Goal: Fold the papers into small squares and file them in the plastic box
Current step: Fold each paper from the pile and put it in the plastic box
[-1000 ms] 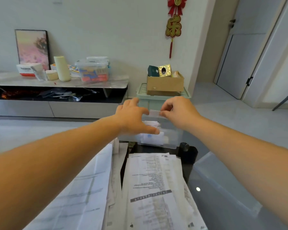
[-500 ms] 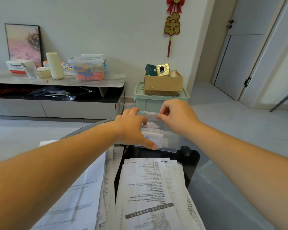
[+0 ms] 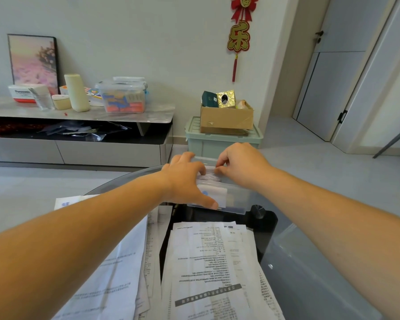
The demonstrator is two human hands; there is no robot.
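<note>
A clear plastic box [image 3: 237,199] stands on the far side of the glass table, with several folded white papers [image 3: 214,196] standing in it. My left hand [image 3: 185,181] lies across the box's left side, thumb down against its front wall. My right hand [image 3: 239,163] is over the box top, fingers pinched on a small folded paper [image 3: 210,170] that sits among the filed ones. Unfolded printed sheets [image 3: 208,269] lie in a pile in front of me, with more sheets [image 3: 116,280] to the left under my forearm.
The round glass table [image 3: 310,280] has a black base with a metal knob [image 3: 259,210] beside the box. Beyond stand a green bin [image 3: 222,142] carrying a cardboard box [image 3: 226,120], and a low cabinet [image 3: 79,144] with containers on it.
My right hand has lowered the folded paper from above the rim down among the filed papers. My left hand has stayed on the box. The camera has tilted slightly.
</note>
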